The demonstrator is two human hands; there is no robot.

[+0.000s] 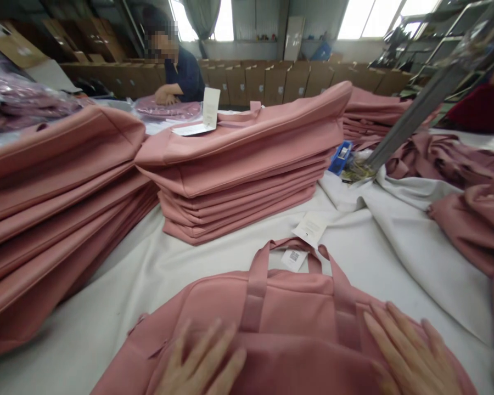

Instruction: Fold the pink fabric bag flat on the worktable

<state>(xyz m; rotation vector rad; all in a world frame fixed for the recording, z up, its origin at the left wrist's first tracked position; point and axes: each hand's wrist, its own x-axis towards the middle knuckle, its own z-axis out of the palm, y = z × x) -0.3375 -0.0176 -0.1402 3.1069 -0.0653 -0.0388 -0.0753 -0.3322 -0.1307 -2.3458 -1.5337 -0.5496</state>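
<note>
A pink bag (296, 302) lies flat on the white-covered table in front of me, its handles (258, 274) pointing away. Paper tags (310, 227) hang at the handles, one of them printed with a square code. My left hand (201, 359) rests on the left part of the bag, fingers spread and slightly blurred. On the right part, my right hand (411, 351) lies with its fingers stretched out. A zipper end (138, 323) shows at the bag's left edge. The bag's lower side runs out of view.
Stacks of pink bags (239, 159) stand behind and to the left (57, 208). Loose pink bags (477, 219) lie at the right. A grey metal post (420, 118) rises beside a blue box (340, 158). A co-worker (185, 74) works behind, before a row of cartons (271, 82).
</note>
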